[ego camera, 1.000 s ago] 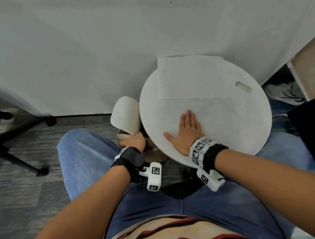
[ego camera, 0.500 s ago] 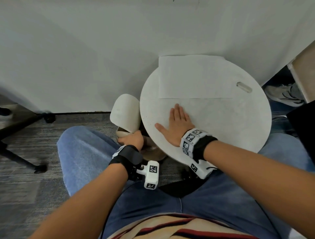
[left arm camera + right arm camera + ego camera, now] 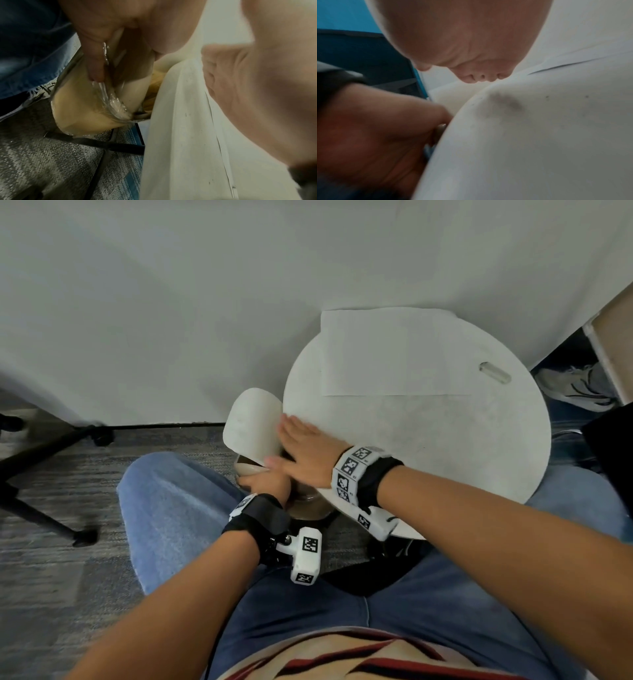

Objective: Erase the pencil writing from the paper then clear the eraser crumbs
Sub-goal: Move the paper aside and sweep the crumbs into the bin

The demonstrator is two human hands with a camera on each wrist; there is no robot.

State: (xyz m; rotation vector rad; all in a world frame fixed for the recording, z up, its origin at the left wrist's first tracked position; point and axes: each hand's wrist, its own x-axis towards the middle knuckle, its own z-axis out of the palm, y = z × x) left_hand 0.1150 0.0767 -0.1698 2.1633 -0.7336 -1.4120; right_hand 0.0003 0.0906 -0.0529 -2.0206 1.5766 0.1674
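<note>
In the centre of the head view, the right hand (image 3: 306, 453) is being laid flat on the round white table (image 3: 445, 446), its fingers straight and close together, reaching to the table's left edge, with the thumb spread toward the lower left. Nothing is being held by it. In the right wrist view the palm (image 3: 467, 40) is seen from below, pressed to the white surface, on which a grey smudge (image 3: 508, 101) and small dark specks (image 3: 547, 97) are being shown.

Just below and left of it, the left hand (image 3: 265, 482) is being kept beneath the table's edge, curled round the rim of a small bin lined with clear plastic (image 3: 109, 100); in the left wrist view a finger is being pressed against the crinkled liner at upper centre. The bin's white lid (image 3: 251, 424) is being held upright and open, touching the table's left edge.

The paper (image 3: 390, 352) is lying flat on the upper part of the table, toward the wall (image 3: 171, 302), well apart from both hands; whether any writing is left on it cannot be told. A white eraser (image 3: 495, 372) is lying at the upper right of the table, just right of the paper. Blue jeans (image 3: 178, 508) are filling the lower frame, over grey carpet (image 3: 51, 559).
</note>
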